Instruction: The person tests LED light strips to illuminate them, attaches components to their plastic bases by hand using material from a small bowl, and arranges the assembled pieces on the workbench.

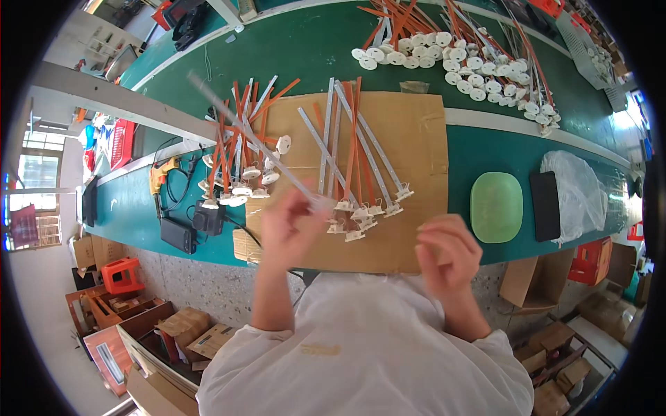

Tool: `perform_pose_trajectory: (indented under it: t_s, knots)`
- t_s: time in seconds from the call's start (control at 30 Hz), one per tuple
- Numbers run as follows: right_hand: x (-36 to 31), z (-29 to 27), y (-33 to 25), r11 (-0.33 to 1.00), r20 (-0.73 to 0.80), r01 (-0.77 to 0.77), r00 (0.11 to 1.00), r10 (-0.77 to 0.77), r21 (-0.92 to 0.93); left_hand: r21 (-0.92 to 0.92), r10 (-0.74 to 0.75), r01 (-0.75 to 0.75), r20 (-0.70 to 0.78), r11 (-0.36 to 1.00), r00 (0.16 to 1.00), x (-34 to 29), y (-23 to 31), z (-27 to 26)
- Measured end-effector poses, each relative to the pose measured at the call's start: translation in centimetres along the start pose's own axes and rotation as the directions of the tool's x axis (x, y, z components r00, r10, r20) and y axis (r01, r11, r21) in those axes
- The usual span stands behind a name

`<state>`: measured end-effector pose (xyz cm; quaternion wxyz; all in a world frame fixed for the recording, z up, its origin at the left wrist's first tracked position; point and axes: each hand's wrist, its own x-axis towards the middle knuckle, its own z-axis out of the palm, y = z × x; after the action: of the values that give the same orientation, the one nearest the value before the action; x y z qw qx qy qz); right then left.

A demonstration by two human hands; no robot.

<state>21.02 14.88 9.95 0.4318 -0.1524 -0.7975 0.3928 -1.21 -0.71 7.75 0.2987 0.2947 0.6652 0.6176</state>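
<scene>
My left hand (291,225) is closed round the lower end of a long pale strip (243,128), which slants up to the far left. The strip and hand are smeared by motion. Beside it, a bunch of grey and orange-red strips (352,149) with small white end pieces (357,218) lies on a cardboard sheet (420,139). Above the sheet's near right corner, my right hand (449,251) is empty, its fingers bent and apart. Further left lies another bunch of strips (243,152) with round white ends, partly behind the held strip.
At the back right lie large piles of similar strips with white discs (479,69). A green tray (496,208), a black flat object (544,206) and a clear plastic bag (576,194) are on the right. To the left are a yellow power tool (161,177) and black adapters (178,234) with cords.
</scene>
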Motion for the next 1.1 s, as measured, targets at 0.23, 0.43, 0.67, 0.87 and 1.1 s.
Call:
perform_pose_trajectory:
  t_s: [0.23, 0.43, 0.67, 0.87, 1.1]
  knots:
    - [-0.5, -2.7, 3.5, 0.927, -0.056, -0.125, 0.992, 0.112, -0.355, 0.842, 0.363, 0.101, -0.333, 0.53, 0.87, 2.1, 1.5, -8.6]
    - [-0.2, 1.7, 3.4, 0.958, 0.127, -0.115, 0.98, 0.153, -0.264, 0.91, 0.332, 0.198, -0.325, 0.364, 0.886, 3.3, 1.4, -8.1]
    - [-0.4, 6.7, 4.1, 0.983, 0.218, -0.018, 0.974, 0.058, -0.181, 0.932, 0.532, -0.056, -0.155, 0.359, 0.833, 3.0, 1.1, -4.8]
    - [-0.6, 6.4, 3.2, 0.997, 0.165, -0.079, 0.983, 0.079, -0.007, 0.387, 0.143, -0.13, -0.004, 0.913, 0.99, -1.1, 0.7, 2.8]
    - [-0.5, 4.0, 0.9, 0.986, 0.115, 0.056, 0.991, -0.075, 0.158, -0.084, 0.029, -0.006, 0.273, 0.996, 0.962, -1.5, 0.3, 4.5]
